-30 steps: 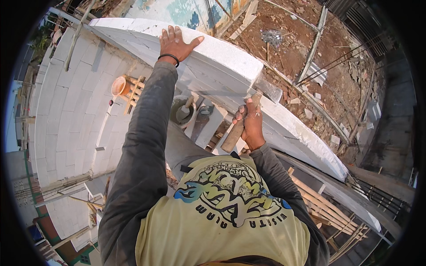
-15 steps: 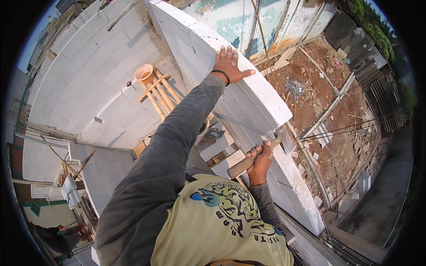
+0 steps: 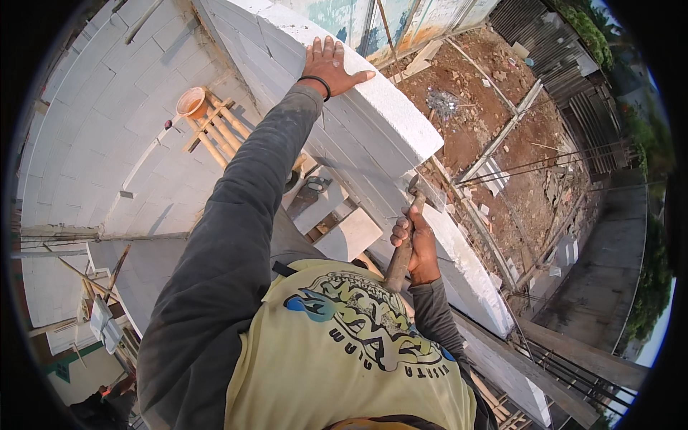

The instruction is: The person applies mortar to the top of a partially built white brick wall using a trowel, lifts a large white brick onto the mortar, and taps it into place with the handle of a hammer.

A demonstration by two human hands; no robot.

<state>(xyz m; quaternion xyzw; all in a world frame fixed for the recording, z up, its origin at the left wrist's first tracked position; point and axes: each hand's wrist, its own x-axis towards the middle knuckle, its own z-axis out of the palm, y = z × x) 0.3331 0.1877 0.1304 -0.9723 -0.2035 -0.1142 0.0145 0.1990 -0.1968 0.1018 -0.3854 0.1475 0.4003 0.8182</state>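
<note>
My left hand [image 3: 332, 69] lies flat, fingers spread, on the top of a white lightweight block [image 3: 390, 107] in the wall's upper course. My right hand [image 3: 417, 244] is wrapped round the thick wooden handle of a hammer [image 3: 401, 264]. The hammer's small dark metal head points away from me, close to the block's near end, where the wall top steps down. Whether the head touches the wall, I cannot tell. The lower wall top [image 3: 469, 276] runs on toward me, beside my right forearm.
Left of the wall, an orange bucket [image 3: 192, 104] rests on a bamboo frame [image 3: 218, 129] by a grey block wall [image 3: 107, 93]. Rubble-strewn soil [image 3: 494, 122] lies beyond on the right. Wires cross there. Another person [image 3: 107, 403] is partly visible at lower left.
My right hand has turned the hammer from slanting across the wall to pointing more directly away. My left hand stays flat on the block. The whole view has shifted a little.
</note>
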